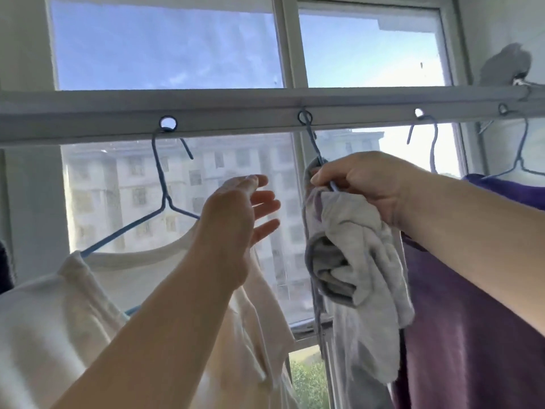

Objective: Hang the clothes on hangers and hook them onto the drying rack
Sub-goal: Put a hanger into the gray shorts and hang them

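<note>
In the head view, the right hand (364, 187) pinches the neck of a blue wire hanger (317, 152) carrying a bunched grey garment (354, 258), its hook through a hole in the drying rack bar (236, 113). The left hand (239, 214) hovers just left of it, fingers spread and holding nothing. Left hangs a white shirt (73, 305); right, a purple garment (472, 305), each on its own hanger.

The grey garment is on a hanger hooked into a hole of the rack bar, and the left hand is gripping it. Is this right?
Not quite. The head view shows the right hand gripping the grey garment and its hanger, which is hooked into the rack bar. The left hand is open beside it, holding nothing.
</note>
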{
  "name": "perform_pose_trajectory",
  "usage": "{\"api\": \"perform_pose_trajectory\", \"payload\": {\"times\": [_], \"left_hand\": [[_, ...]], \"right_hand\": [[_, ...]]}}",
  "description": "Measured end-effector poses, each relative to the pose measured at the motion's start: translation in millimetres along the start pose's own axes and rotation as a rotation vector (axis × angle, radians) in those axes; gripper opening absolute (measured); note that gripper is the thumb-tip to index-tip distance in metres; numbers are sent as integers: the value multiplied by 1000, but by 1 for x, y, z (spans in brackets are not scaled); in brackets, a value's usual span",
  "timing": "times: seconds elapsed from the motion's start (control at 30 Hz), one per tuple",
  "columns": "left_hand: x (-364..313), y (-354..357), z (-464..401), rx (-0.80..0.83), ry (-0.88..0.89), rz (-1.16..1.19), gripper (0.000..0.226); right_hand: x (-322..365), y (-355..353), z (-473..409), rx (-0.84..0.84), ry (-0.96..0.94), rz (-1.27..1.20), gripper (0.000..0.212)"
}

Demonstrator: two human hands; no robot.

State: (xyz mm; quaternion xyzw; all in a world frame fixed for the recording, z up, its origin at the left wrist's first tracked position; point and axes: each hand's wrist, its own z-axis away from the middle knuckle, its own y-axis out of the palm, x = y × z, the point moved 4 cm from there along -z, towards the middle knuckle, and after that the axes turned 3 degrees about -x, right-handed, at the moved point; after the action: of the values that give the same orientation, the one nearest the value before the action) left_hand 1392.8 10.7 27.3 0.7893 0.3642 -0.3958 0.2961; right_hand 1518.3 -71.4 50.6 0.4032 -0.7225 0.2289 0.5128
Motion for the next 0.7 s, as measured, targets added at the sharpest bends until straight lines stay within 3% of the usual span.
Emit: {"api": "perform_pose_trajectory", "payload": {"times": [0.1, 0.3, 0.53, 0.7], "left_hand": [[11, 0, 1, 35, -40, -34, 27], [26, 13, 5, 73, -81, -45, 23], [47, 17, 13, 30, 67, -99, 16], [75, 21, 31, 42, 220, -394, 17]], "right_hand": [[6, -11, 6, 54, -17, -1, 15], [21, -17, 14, 249, -109, 19, 15], [-4, -58, 38, 22, -103, 316, 22], [-53, -68, 56, -32, -84, 946, 17]]}}
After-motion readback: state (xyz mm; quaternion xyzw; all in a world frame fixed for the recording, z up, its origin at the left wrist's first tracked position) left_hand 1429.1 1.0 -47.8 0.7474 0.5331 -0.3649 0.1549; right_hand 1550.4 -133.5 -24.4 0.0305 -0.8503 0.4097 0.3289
